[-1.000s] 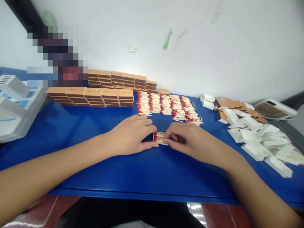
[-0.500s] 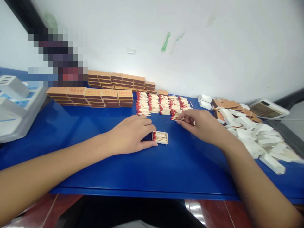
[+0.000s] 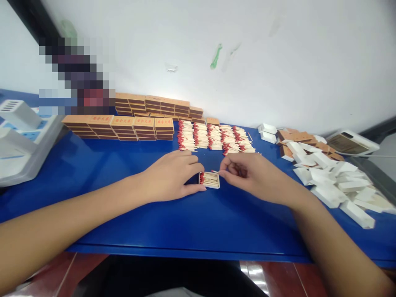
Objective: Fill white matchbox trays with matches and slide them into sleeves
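A small white matchbox tray [image 3: 209, 180] filled with red-tipped matches lies on the blue table [image 3: 130, 214]. My left hand [image 3: 173, 175] curls around the tray's left end, thumb and fingers touching it. My right hand [image 3: 247, 175] pinches a few matches [image 3: 215, 171] just above the tray's right end. Behind them lie rows of loose red-tipped matches [image 3: 216, 138].
Stacks of tan matchboxes [image 3: 123, 126] line the back left. A heap of empty white trays [image 3: 334, 181] and tan sleeves [image 3: 297, 136] fills the right. A white machine [image 3: 21, 140] sits at far left, another device [image 3: 352, 142] at far right. A pixelated person is behind the stacks.
My right hand left the tray, reached back to the loose match pile, and has come back to the tray with matches pinched in it. My left hand stayed on the tray.
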The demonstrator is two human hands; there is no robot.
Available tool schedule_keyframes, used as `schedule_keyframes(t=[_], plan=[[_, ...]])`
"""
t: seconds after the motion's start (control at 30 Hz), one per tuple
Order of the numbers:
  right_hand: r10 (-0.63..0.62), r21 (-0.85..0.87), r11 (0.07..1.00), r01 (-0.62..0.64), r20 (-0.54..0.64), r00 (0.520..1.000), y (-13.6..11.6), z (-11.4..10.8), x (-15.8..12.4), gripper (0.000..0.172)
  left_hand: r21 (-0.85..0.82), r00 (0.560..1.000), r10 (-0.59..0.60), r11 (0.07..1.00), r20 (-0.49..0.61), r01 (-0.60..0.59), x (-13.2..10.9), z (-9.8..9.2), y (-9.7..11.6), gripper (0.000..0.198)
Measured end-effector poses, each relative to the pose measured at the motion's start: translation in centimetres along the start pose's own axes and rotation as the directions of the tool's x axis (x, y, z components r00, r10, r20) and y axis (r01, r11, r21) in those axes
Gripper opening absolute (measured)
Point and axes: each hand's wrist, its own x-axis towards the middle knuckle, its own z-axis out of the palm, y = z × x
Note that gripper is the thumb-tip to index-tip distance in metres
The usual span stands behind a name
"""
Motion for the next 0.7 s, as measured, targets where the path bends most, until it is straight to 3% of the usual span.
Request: schedule_keyframes(t=[0.17,0.53,0.7], plan=[[-0.05,-0.065,0.996,0.054,0.051,0.997,-1.7,1.3,-0.2,0.008,0.003,1.0,0.01,1.0,-0.016,-0.01,0.0,0.2,0.0,0.038],[-0.06,-0.086,0.994,0.067,0.086,0.995,-1.4,1.4,-0.1,0.014,-0.01,1.0,-0.003,1.0,-0.007,0.002,0.1,0.1,0.0,0.038],[-0.091,-0.106,0.99,0.094,0.033,0.995,-1.3,1.4,-0.1,0.014,-0.008,1.0,0.002,1.0,-0.01,-0.002,0.0,0.2,0.0,0.038]])
